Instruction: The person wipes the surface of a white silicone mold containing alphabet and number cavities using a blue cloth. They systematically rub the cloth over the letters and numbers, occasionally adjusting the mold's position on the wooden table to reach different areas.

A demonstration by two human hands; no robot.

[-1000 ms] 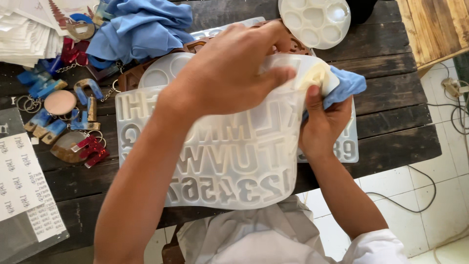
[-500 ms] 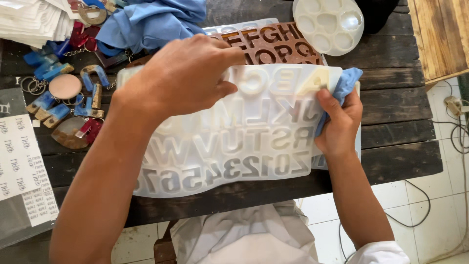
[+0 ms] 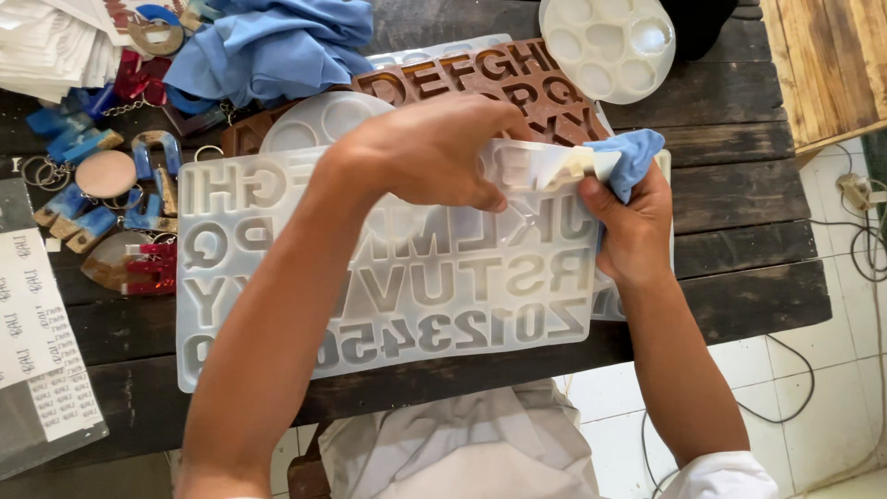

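Now mould lies flatter than a second ago, no longer lifted and bent. Translucent white silicone letter-and-number mould spread across dark plank worktop, frame centre. Left hand presses down, fingers pinching upper right corner. Right hand, fingers closed round blue cloth, wiping at that corner. Brown rigid letter mould beneath, top centre. Round white cavity mould upper right. Resin keychain pieces left.
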